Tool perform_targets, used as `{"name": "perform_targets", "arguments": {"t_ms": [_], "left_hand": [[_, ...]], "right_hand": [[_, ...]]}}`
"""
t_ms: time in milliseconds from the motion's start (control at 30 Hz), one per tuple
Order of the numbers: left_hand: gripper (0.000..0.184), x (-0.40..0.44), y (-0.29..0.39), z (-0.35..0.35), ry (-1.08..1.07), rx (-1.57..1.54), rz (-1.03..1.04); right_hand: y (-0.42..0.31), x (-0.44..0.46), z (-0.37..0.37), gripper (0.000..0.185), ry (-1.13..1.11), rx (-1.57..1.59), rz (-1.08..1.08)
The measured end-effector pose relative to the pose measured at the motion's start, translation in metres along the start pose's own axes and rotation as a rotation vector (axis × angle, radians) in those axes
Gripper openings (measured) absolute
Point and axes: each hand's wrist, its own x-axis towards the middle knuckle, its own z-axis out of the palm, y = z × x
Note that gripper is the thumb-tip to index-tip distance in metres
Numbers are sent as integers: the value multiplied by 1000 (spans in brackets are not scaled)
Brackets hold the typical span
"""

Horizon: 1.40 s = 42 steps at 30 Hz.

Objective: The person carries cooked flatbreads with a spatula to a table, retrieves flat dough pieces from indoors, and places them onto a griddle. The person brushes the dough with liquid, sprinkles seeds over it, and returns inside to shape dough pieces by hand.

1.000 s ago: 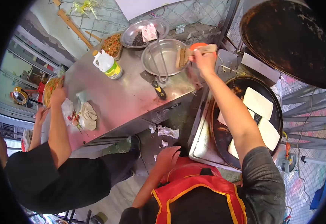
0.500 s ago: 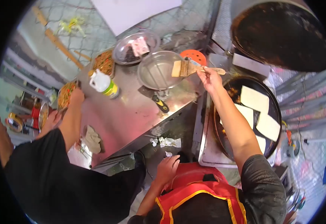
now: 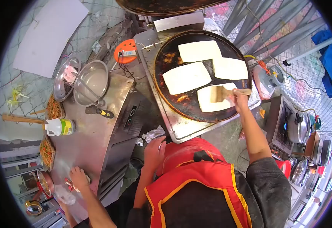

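Note:
My right hand (image 3: 240, 101) grips the handle of a wide brush (image 3: 220, 94), whose bristles rest on the white dough sheet (image 3: 207, 104) nearest me. Three more pale sheets, among them one at the left (image 3: 187, 78), lie beside it on the round black griddle (image 3: 192, 114). My left hand (image 3: 154, 152) hangs near my red apron, beside the gap between counter and griddle; its fingers are partly curled and I see nothing held in them. On the counter's far side sits a metal bowl of liquid (image 3: 91, 83) with tongs across it.
At the left, a co-worker's hand (image 3: 78, 178) touches a cloth on the metal counter (image 3: 93, 140). A white jug (image 3: 59, 127), food trays and a scraper (image 3: 104, 113) stand or lie there. The raised griddle lid (image 3: 166, 7) is ahead; a pot (image 3: 298, 127) stands right.
The view has turned right. My right hand has carried the brush from above the bowl to a dough sheet on the griddle. The co-worker's hand has left the food tray for the cloth.

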Motion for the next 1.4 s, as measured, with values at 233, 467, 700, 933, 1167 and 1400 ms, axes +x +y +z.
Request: {"name": "perform_targets", "arguments": {"t_ms": [233, 467, 700, 933, 1167, 1400], "left_hand": [[21, 1, 24, 30, -91, 23, 16], [20, 12, 59, 39, -77, 7, 30], [20, 10, 67, 48, -105, 42, 35], [20, 10, 67, 52, -99, 42, 49], [21, 17, 69, 54, -104, 59, 73], [21, 10, 66, 50, -135, 83, -16]], "right_hand": [[-72, 1, -21, 23, 104, -953, -625], [23, -91, 99, 7, -422, -1205, -1041], [-12, -73, 32, 20, -229, -795, -324], [-80, -29, -73, 21, 192, -829, -465], [2, -32, 36, 14, -421, -1130, -1154], [-8, -111, 110, 13, -549, -731, -711]]}}
